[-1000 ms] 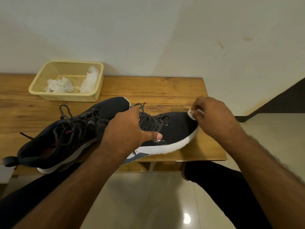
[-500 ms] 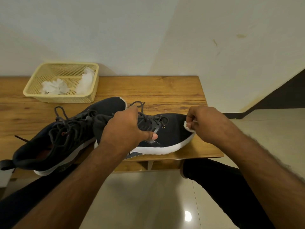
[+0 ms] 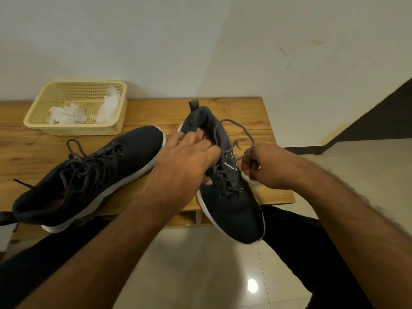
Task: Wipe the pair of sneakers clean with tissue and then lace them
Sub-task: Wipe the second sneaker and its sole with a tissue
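The wooden counter [image 3: 240, 112] carries both dark sneakers. The left sneaker [image 3: 89, 177] lies on it before the yellow basket [image 3: 75, 128]. The right sneaker [image 3: 231, 197] hangs over the counter's front edge; the left hand [image 3: 185, 161] grips its collar. The right hand [image 3: 267, 168] pinches white tissue [image 3: 249, 178] against its side.

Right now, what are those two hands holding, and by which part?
The left hand grips the right-side sneaker at its collar opening. The right hand pinches a small tissue against that sneaker's side.
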